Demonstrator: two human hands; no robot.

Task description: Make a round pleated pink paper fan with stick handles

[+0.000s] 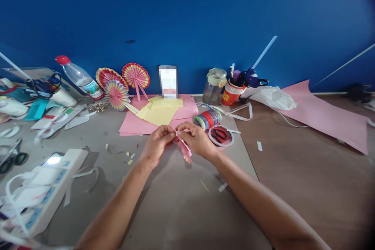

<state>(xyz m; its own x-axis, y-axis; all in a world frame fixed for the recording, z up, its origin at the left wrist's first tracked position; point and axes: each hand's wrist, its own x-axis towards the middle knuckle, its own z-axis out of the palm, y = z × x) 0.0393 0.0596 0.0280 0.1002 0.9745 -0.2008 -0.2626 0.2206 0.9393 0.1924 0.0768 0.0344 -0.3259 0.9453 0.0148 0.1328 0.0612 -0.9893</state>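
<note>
Both my hands meet over the middle of the table, pinching a small folded pink paper strip (184,151). My left hand (158,143) grips its upper end between thumb and fingers. Close beside it, my right hand (197,137) pinches the same piece. The paper's lower part hangs down toward me and has a yellowish tip. The fingers cover its top. Behind my hands lie yellow paper (161,114) and pink sheets (131,125). A roll of multicoloured cord (207,119) lies just past my right hand, next to a white tape ring (233,139) around black scissors (219,134).
Pleated paper fans (136,76) lean at the back beside a tilted bottle (83,80). A phone (169,82), a clear jar (213,88) and a red cup of pens (230,94) stand along the blue wall. A power strip (55,187) lies left; a large pink sheet (325,115) lies right.
</note>
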